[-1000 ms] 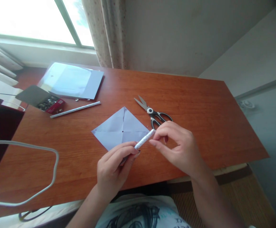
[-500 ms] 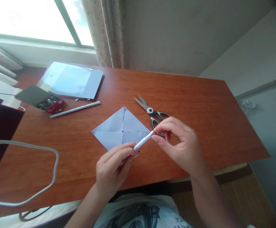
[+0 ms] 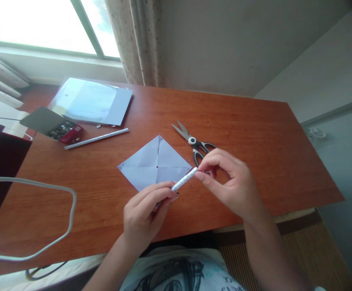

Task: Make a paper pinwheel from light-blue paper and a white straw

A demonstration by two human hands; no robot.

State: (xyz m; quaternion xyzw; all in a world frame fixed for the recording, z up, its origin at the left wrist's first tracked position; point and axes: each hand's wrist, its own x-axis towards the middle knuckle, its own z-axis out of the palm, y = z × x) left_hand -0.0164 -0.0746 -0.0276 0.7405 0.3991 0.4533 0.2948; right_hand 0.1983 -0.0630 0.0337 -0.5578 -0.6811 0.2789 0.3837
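my left fingers [image 3: 160, 193] were wrapped round the white tube [image 3: 184, 179], which slanted above the tabletop [image 3: 249, 125] in front of the creased paper [image 3: 144, 157], while my right fingers [image 3: 220, 158] were curled at its far tip, pinching or not i couldn't tell. it seemed light, stiffish yet crushable, best held gently mid-length.

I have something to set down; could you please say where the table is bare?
The table is bare right of the scissors and right hand, and between the white cable and left hand. It's crowded around the paper and open box.
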